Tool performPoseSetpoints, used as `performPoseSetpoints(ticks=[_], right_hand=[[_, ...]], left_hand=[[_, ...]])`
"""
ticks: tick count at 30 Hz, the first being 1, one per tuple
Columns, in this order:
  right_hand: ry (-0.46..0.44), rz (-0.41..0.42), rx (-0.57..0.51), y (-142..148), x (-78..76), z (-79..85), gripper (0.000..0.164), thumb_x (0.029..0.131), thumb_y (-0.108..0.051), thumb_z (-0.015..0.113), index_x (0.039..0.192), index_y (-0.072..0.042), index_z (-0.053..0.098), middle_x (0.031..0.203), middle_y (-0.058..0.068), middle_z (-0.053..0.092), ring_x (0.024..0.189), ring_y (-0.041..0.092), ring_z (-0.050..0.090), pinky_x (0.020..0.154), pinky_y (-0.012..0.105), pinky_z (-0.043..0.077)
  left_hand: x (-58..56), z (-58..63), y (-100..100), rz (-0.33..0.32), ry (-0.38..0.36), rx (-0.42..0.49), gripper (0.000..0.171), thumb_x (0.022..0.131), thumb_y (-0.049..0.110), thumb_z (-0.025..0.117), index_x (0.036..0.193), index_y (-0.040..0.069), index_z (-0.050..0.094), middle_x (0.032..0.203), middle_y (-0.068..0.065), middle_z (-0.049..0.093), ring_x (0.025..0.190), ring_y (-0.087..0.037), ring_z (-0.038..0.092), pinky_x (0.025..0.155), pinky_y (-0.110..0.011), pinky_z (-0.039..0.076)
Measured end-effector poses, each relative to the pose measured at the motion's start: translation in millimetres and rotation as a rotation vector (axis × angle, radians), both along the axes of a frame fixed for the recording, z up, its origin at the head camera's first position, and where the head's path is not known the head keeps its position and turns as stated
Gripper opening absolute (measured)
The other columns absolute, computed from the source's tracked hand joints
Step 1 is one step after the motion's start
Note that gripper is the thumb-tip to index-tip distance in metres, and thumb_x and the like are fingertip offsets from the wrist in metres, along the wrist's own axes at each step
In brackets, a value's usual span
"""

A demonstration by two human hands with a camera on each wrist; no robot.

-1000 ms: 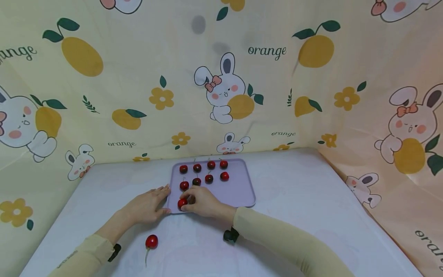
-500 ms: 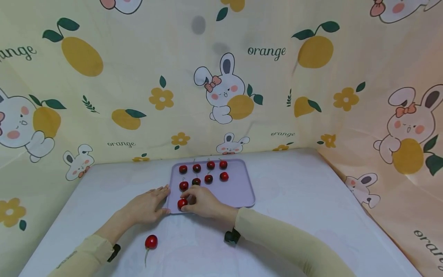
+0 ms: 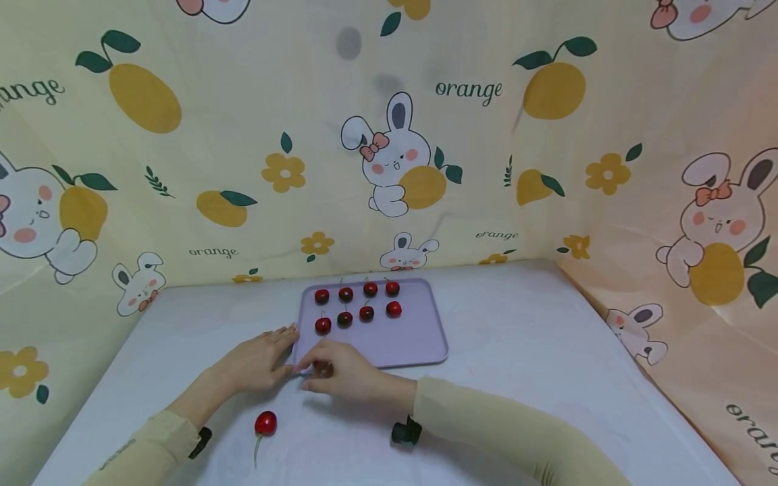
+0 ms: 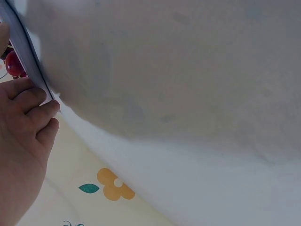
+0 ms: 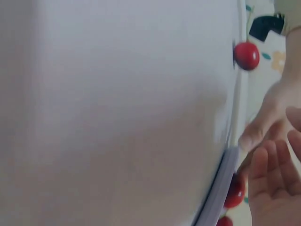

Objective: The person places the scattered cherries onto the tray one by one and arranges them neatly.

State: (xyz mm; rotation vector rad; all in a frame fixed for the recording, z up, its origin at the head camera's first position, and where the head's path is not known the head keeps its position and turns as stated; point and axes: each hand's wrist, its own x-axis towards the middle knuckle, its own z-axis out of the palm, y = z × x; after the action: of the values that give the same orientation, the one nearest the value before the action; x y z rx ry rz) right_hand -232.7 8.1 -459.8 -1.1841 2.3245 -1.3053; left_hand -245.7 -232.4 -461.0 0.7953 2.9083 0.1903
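Note:
A lilac tray (image 3: pixel 413 341) lies on the white table, bearing two rows of red cherries (image 3: pixel 370 289) with stems. Fingers of my left hand (image 3: pixel 258 361) rest against the tray's left rim, its thumb at the near left corner. My right hand (image 3: pixel 346 371) hovers over that corner, thumb and index finger apart. Behind its fingers a dark red cherry (image 3: pixel 323 368) is partly hidden; in the right wrist view this same cherry (image 5: pixel 236 192) sits just inside the rim, apart from the loosely extended fingers. One loose cherry (image 3: pixel 265 423) with a pale stem lies on the table.
A yellow cloth (image 3: pixel 255 101) printed with rabbits and oranges hangs behind the table (image 3: pixel 516 324) and down both sides. Each wrist wears a dark strap-mounted device (image 3: pixel 406 432).
My right hand has let go of the cherry at the tray's near left corner and shifted left and toward me. My left hand has stayed at the rim.

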Motion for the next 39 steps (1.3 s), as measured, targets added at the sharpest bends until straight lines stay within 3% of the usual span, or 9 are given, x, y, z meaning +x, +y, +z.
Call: performPoseSetpoints(ticks=[5, 12, 22, 39], right_hand=[[0.002, 0.152, 0.011, -7, 12.4, -1.2, 0.028, 0.096, -0.009, 0.076, 0.124, -0.005, 0.071, 0.117, 0.010, 0.071, 0.090, -0.004, 0.062, 0.080, 0.013, 0.057], [0.100, 0.299, 0.080, -15, 21.9, -5.4, 0.034, 0.098, -0.010, 0.074, 0.132, -0.006, 0.068, 0.128, 0.005, 0.071, 0.100, -0.001, 0.064, 0.082, 0.008, 0.055], [0.108, 0.389, 0.148, -25, 22.6, -7.7, 0.041, 0.099, -0.010, 0.072, 0.139, -0.008, 0.065, 0.133, 0.002, 0.070, 0.099, -0.007, 0.060, 0.086, 0.006, 0.052], [0.153, 0.432, 0.203, -39, 25.2, -9.5, 0.043, 0.100, -0.010, 0.072, 0.142, -0.011, 0.064, 0.143, -0.001, 0.064, 0.106, -0.011, 0.057, 0.091, 0.003, 0.047]], left_hand=[[-0.3, -0.5, 1, 0.001, 0.005, -0.001, 0.069, 0.099, 0.034, 0.068, 0.153, -0.004, 0.047, 0.160, -0.023, 0.043, 0.147, -0.044, 0.042, 0.119, -0.061, 0.038], [-1.5, -0.7, 1, 0.013, 0.001, 0.009, 0.075, 0.098, 0.043, 0.070, 0.153, -0.003, 0.048, 0.160, -0.023, 0.044, 0.146, -0.045, 0.042, 0.118, -0.061, 0.038], [-2.8, -0.5, 0, -0.003, -0.018, 0.012, 0.076, 0.099, 0.046, 0.069, 0.153, -0.004, 0.047, 0.159, -0.024, 0.044, 0.145, -0.046, 0.043, 0.118, -0.061, 0.039], [-0.3, 0.4, -2, -0.032, 0.039, 0.023, 0.072, 0.099, 0.041, 0.069, 0.150, -0.006, 0.050, 0.156, -0.026, 0.047, 0.141, -0.047, 0.048, 0.117, -0.061, 0.040]])
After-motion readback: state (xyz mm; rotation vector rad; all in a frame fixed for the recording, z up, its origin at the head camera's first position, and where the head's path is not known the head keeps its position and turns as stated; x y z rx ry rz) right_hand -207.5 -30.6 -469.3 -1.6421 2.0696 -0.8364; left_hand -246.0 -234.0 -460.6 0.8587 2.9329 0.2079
